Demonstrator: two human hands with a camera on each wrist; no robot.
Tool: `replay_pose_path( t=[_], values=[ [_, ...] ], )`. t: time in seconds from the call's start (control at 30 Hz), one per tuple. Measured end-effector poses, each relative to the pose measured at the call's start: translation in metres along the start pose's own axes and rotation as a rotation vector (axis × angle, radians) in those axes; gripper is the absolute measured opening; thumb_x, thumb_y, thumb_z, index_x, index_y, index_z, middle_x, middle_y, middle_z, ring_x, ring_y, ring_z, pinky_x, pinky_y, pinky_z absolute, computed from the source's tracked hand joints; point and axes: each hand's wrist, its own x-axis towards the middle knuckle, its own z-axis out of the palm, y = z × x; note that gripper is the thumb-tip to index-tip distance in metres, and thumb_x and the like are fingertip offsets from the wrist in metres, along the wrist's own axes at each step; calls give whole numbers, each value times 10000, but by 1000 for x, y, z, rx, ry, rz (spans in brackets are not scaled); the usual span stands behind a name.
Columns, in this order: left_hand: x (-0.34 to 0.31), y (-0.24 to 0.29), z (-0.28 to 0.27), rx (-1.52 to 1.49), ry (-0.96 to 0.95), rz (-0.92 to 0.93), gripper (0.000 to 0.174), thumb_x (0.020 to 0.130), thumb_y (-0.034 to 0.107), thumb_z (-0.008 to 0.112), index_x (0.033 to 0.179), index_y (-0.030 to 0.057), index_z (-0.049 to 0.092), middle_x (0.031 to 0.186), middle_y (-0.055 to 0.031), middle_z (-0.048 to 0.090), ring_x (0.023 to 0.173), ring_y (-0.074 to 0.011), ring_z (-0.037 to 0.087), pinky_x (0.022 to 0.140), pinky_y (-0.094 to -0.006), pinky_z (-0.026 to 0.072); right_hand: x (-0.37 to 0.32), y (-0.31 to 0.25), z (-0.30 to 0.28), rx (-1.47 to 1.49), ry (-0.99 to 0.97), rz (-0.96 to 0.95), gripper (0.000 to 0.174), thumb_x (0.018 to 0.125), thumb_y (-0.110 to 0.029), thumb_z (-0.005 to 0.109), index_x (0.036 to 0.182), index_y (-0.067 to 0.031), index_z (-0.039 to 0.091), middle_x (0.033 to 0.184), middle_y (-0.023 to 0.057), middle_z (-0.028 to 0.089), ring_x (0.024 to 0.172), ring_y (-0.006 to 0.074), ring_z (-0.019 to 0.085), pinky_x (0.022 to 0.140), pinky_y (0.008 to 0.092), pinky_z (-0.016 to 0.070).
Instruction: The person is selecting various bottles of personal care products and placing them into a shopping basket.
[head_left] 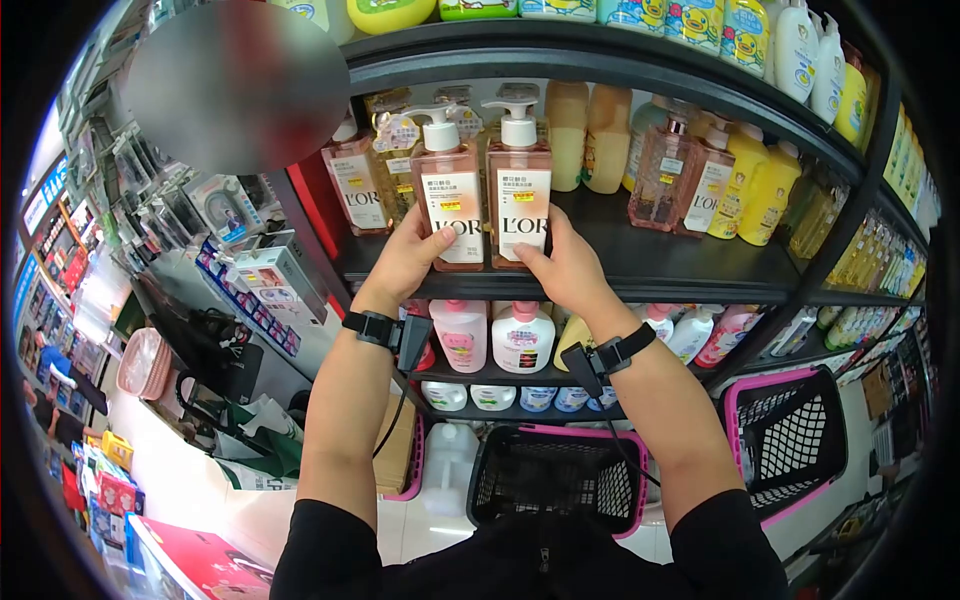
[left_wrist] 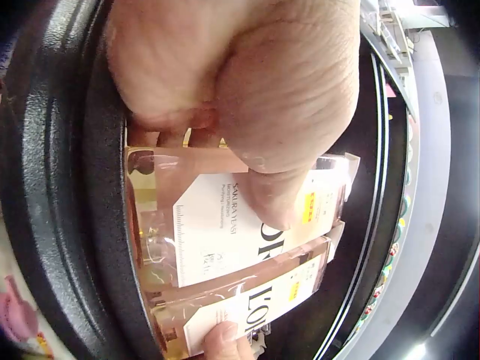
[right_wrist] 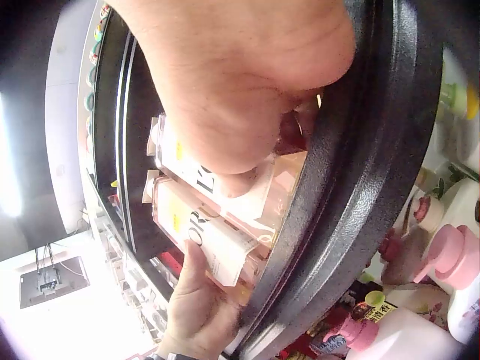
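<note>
Two pink pump bottles with white labels stand side by side at the front of the black shelf. My left hand (head_left: 408,257) grips the left bottle (head_left: 452,190), its thumb across the label and the fingers round the outer side. The right bottle (head_left: 519,185) is held by my right hand (head_left: 572,262), with the thumb on the lower label. In the left wrist view the left hand (left_wrist: 247,82) covers part of the left bottle (left_wrist: 217,225). The right wrist view has the right hand (right_wrist: 232,82) over the right bottle (right_wrist: 262,187); its fingertips are hidden.
Behind and beside them stand a similar pink bottle (head_left: 357,185), amber bottles (head_left: 605,135) and yellow bottles (head_left: 772,195). The shelf edge (head_left: 620,283) runs just below the hands. Lower down are white pump bottles (head_left: 522,340) and a black basket with a pink rim (head_left: 560,433) on the floor.
</note>
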Motion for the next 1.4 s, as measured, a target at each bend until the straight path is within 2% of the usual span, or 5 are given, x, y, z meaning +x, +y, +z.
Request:
replay_pose_path(
  t=[0.37,0.63,0.77,1.2,1.4],
  values=[
    [-4,4,7,26,56,23,656,915,185,728,1435,5,372,1276,-92,598,1143,-193,586,972,-331,490,0,9,4,-30,17,1,687,859,-313,709,1381,27,419,1159,259,653,1080,416,632,898,463,502],
    [-28,16,14,889,136,183,777,746,107,821,1390,-47,414,1263,-242,621,1208,-358,592,1020,-397,454,2,9,-2,-28,-59,37,655,874,-296,696,1376,22,421,1182,247,647,1097,417,621,900,465,497],
    [-24,15,0,872,74,79,520,794,133,788,1237,-18,562,1142,-181,692,1115,-325,643,969,-385,473,2,8,-3,-22,-61,28,647,874,-286,695,1376,15,419,1194,242,642,1107,416,614,904,466,494],
    [-12,-12,-33,819,-50,96,475,843,47,681,1288,-36,539,1168,-153,644,1062,-221,600,962,-350,458,-19,7,-7,-138,157,-115,484,728,-248,757,1050,41,541,943,258,628,920,466,613,806,525,493],
    [-30,-25,-34,1227,118,132,587,965,190,635,1444,-63,408,1285,-209,607,1168,-278,578,1029,-352,418,-156,22,-52,-104,191,-196,592,769,-145,743,1303,-33,513,1317,232,482,1225,426,496,1040,465,426]
  ],
)
